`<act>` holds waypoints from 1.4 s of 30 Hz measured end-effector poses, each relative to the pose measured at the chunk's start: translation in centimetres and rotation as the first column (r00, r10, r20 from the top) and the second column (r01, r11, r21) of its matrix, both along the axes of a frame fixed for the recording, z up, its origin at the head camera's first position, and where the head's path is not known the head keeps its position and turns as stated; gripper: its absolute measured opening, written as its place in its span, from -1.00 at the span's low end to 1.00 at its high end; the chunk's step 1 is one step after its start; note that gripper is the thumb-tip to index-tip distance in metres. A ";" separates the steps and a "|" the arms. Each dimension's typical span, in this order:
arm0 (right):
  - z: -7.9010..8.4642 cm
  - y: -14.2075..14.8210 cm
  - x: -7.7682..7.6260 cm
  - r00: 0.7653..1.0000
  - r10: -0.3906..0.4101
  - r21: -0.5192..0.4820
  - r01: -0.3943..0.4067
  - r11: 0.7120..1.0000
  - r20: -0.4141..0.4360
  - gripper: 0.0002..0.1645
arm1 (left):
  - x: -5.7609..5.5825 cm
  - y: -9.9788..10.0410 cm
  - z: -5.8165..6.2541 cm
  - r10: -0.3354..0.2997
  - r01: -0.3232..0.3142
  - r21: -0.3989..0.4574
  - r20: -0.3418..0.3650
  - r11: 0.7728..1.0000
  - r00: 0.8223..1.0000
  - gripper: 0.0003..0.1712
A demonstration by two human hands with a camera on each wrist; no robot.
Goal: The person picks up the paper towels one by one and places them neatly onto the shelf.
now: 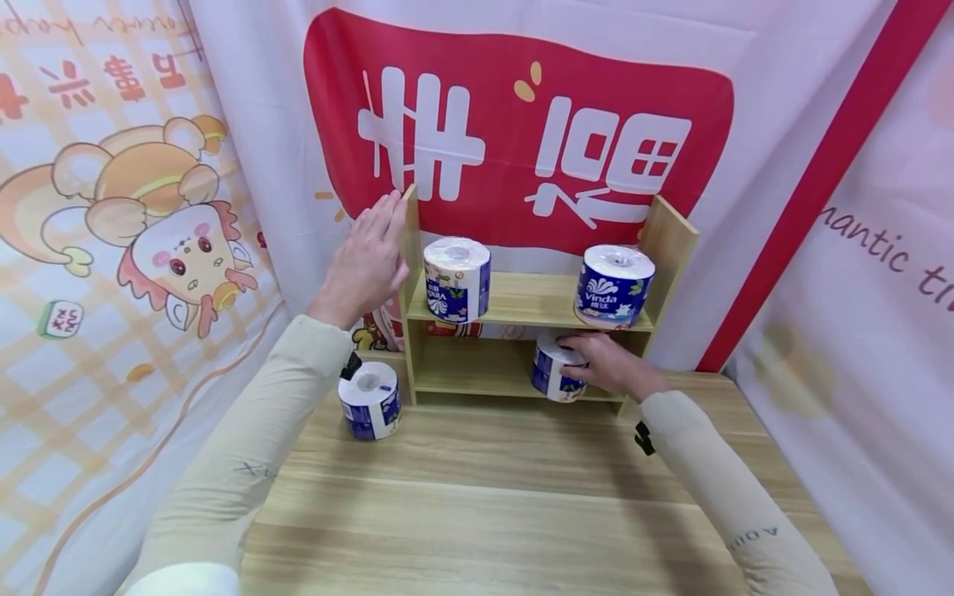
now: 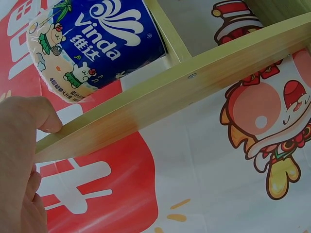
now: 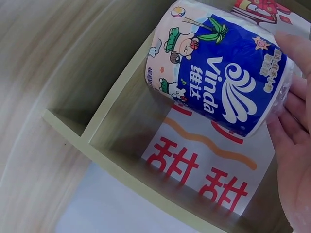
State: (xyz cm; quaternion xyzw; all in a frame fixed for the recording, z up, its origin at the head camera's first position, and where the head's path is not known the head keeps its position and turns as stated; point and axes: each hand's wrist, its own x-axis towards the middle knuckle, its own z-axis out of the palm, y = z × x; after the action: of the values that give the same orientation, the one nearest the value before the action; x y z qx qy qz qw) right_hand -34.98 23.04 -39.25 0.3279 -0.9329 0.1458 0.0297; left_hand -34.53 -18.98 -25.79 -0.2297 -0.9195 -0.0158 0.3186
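Roll [image 1: 547,377] is sitting in the lower level of the shelf [image 1: 477,377], over toward the right end, and the right grip [image 1: 607,362] is holding onto it. In the right wrist view the thumb is pressing one side while the fingers are wrapping round the other, and the blue Vinda label is facing the camera. Base is lining up about with the front edge of the lower board; I'm not managing to tell if it's resting its full weight there.

Left grip [image 1: 363,265] is pinching the upper end of the shelf's left panel [image 1: 411,331], thumb coming over the front edge and fingers lying along the outer side.

Up on the top level two more are standing: left roll [image 1: 450,285] is sitting just beside the left panel, label upside down, and right roll [image 1: 614,290] is sitting near the right panel [image 1: 667,240], label right way up. A spare roll [image 1: 370,406] is standing on the tabletop [image 1: 484,472], left of the shelf and close to the left sleeve [image 1: 253,422].

Both arms are wearing beige, right sleeve [image 1: 708,447] included. Behind it all a white backdrop [image 1: 551,50] with big white characters on red is hanging, and a cartoon drape [image 1: 127,273] is covering the left side.
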 end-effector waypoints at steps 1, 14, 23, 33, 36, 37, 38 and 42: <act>0.0 0.0 0.1 1.000 -0.001 0.004 0.001 1.000 0.001 -0.41 | 0.0 0.0 0.0 0.000 0.000 0.000 0.001 1.000 1.000 0.00; 1.1 -1.1 1.4 0.999 -0.032 0.042 0.030 0.999 0.030 -0.27 | -0.2 0.1 0.0 0.002 -0.002 0.019 0.011 1.000 1.000 -0.01; 2.0 -2.0 2.4 0.998 0.010 0.030 -0.012 0.999 0.055 -0.27 | -0.1 0.1 0.1 0.000 0.000 0.020 0.016 1.000 1.000 0.01; 4.5 -2.9 3.6 0.997 0.049 0.043 -0.052 0.998 0.058 -0.31 | -0.1 0.2 0.0 -0.001 0.001 0.024 0.014 1.000 1.000 0.01; 5.9 -3.1 4.1 0.998 0.051 0.059 -0.053 0.997 0.033 -0.31 | -0.1 0.2 0.1 0.001 -0.001 0.026 0.023 1.000 1.000 0.02; 6.5 -3.2 4.2 0.998 0.054 0.061 -0.055 0.997 0.025 -0.30 | 0.0 0.2 0.1 0.001 -0.001 0.027 0.025 1.000 1.000 0.02; 7.0 -3.2 4.4 0.998 0.055 0.068 -0.056 0.996 0.015 -0.29 | 0.0 0.2 0.1 0.000 -0.001 0.028 0.025 1.000 1.000 0.02; 9.1 -3.3 5.1 0.998 0.059 0.084 -0.058 0.995 -0.007 -0.22 | 0.0 0.2 0.1 0.001 -0.001 0.025 0.024 1.000 1.000 0.01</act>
State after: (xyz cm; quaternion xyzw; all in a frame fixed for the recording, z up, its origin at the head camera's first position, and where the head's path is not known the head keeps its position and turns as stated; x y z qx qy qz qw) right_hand -29.83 19.73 -30.19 0.3566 -0.9281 0.1060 0.0160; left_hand -34.50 -18.79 -25.66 -0.2251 -0.9231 -0.0298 0.3105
